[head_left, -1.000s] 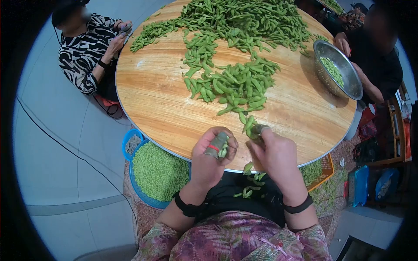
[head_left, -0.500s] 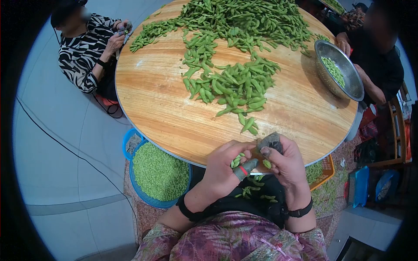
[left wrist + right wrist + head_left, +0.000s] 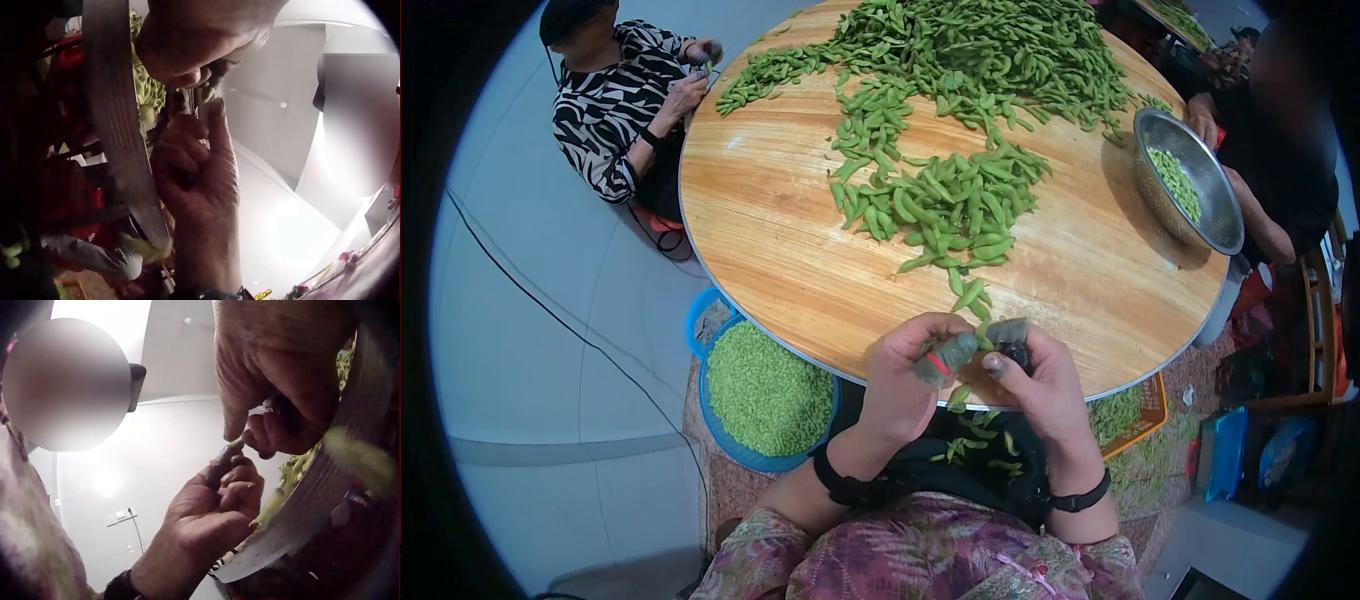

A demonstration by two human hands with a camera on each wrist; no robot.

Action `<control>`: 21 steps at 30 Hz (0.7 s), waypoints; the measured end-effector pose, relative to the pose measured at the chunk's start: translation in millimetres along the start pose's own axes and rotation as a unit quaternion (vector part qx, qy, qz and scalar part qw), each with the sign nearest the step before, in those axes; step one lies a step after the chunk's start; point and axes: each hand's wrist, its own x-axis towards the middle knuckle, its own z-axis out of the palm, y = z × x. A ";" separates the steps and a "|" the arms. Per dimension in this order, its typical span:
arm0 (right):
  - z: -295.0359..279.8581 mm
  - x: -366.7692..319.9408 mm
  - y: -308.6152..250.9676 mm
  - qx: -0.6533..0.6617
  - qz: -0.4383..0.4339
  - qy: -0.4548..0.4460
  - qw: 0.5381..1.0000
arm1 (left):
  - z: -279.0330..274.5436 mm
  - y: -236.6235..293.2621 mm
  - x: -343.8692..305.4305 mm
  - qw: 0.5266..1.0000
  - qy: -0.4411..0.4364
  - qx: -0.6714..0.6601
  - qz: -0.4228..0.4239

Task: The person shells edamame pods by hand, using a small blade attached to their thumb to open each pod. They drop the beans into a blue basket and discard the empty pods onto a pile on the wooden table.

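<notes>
In the head view my left hand (image 3: 905, 375) and right hand (image 3: 1048, 380) meet over the near edge of the round table. Between their fingertips they pinch a green soybean pod (image 3: 984, 334); its tip also shows in the right wrist view as a bit of green pod (image 3: 235, 444). A grey-green cover with a red band (image 3: 948, 358) wraps the left thumb, and a dark cover (image 3: 1008, 332) is on a right finger. The left palm is hidden. Just below the hands, a loose pod (image 3: 958, 398) is at the table edge.
Pods (image 3: 960, 200) trail from a large heap (image 3: 990, 60) on the wooden table (image 3: 770, 220). A steel colander (image 3: 1215, 215) holds shelled beans. Below left stands a blue basin (image 3: 703, 400) of beans; below right, an orange crate (image 3: 1145, 425). Pods lie on my lap. Two people sit at the sides.
The right hand has drawn back from the pile's near end to the left hand, and the left hand has turned its palm from view. The head view has shifted slightly.
</notes>
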 end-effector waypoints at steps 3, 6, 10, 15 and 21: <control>-4.0 -1.4 -0.9 0.010 0.024 -0.002 1.000 | 2.4 -0.1 1.9 1.000 0.007 0.031 -0.004; -12.1 0.0 -1.3 0.180 0.079 -0.045 0.979 | 2.8 5.5 6.0 0.995 -0.016 -0.040 -0.095; -18.2 -0.3 -1.9 0.281 0.149 -0.142 0.937 | 2.2 -3.9 4.0 0.988 -0.056 -0.109 -0.096; -7.7 -2.6 -14.9 0.116 0.077 -0.141 0.980 | -4.0 -8.5 5.2 0.996 -0.034 -0.087 0.000; -9.9 -2.1 -11.5 0.176 0.093 -0.184 0.963 | -0.6 -4.9 1.3 0.994 0.043 0.066 0.074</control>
